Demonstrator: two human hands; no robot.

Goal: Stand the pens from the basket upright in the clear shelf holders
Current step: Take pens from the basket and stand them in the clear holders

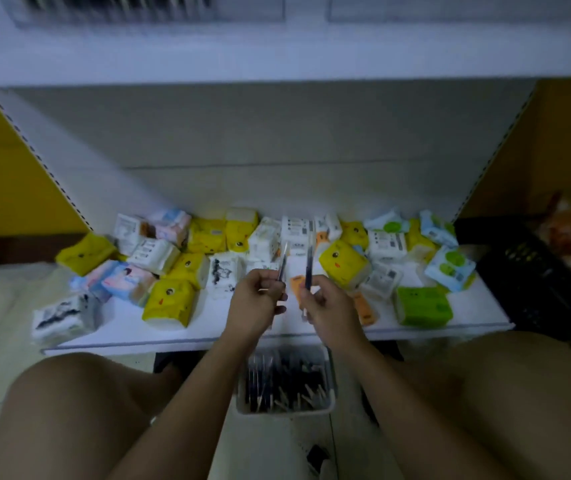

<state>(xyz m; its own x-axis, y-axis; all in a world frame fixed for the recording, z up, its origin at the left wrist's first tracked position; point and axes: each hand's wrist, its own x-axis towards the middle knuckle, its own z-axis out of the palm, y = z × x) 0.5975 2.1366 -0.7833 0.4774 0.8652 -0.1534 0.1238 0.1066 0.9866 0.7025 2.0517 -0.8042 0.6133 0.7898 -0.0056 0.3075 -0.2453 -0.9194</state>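
Slim dark pen [282, 261] sits pinched in our left hand [258, 299], a second dark pen [309, 263] pinched in our right hand [329, 306]. We should raise both upright and lower them straight into the blurred clear plastic shelf holders [149, 10].

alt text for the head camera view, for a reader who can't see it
A person's left hand and right hand each hold a pen roughly upright above a white shelf strewn with tissue packs. A basket of more pens sits on the floor between the knees.
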